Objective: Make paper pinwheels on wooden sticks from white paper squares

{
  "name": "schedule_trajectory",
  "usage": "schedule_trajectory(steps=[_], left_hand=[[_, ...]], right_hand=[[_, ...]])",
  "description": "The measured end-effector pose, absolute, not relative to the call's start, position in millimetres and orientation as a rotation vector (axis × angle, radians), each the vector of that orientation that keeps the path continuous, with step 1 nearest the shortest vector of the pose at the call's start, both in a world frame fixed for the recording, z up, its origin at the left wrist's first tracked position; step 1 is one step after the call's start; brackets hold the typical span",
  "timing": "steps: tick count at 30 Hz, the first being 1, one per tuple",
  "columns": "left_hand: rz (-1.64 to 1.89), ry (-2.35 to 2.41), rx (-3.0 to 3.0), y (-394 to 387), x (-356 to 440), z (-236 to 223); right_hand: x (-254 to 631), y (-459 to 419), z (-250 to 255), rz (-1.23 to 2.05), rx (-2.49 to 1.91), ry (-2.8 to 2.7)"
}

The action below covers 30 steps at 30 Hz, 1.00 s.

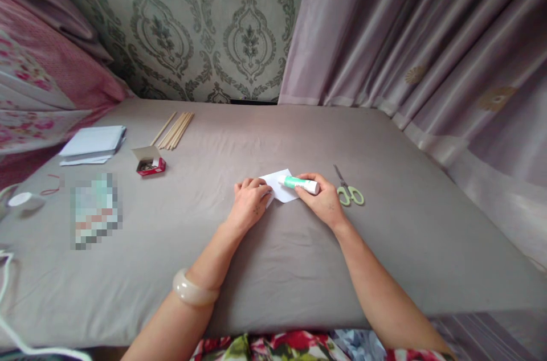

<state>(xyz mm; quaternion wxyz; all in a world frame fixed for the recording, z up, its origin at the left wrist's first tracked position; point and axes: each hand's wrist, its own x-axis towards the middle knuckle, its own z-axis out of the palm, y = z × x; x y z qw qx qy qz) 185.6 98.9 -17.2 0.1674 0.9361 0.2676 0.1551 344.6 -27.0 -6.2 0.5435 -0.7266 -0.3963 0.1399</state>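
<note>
My right hand [322,200] is closed around a green and white glue stick [296,182], held nearly level with one end over a small piece of white paper [280,193]. That paper lies on the grey cloth, its left part covered by my left hand [250,200]. The fingers of my left hand are curled onto the paper's left edge and hold it. Just right of my right hand rest scissors [349,195] with pale green handles, blades pointing away from me.
Far left are a stack of white paper [93,143], wooden sticks [176,132] and an opened red box [151,163] with small metal items inside. Nearer lie a blurred-out packet [94,210], a white round object [26,201] and a white cable [25,344]. Curtains [410,36] hang at right.
</note>
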Motion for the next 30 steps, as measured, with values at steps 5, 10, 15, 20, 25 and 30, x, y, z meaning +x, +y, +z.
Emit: schedule_trajectory(steps=[5,10,15,20,25,30], left_hand=[[0.387,0.762,2.682,96,186,-11],[0.394,0.761,2.687,95,185,-11],[0.396,0.772,2.698,95,185,-13],[0.401,0.785,2.736,95,186,-14],[0.386,0.795,2.745,95,186,-13],[0.382,0.801,2.738,93,185,-11]], right_hand=[[338,-27,-5,0.242,-1.766,-1.084],[335,-25,-5,0.106,-1.729,-1.241],[334,-22,-4,-0.020,-1.705,-1.393],[332,-19,3,-0.056,-1.708,-1.510],[331,-17,10,-0.062,-1.772,-1.581],[329,-14,13,-0.077,-1.762,-1.660]])
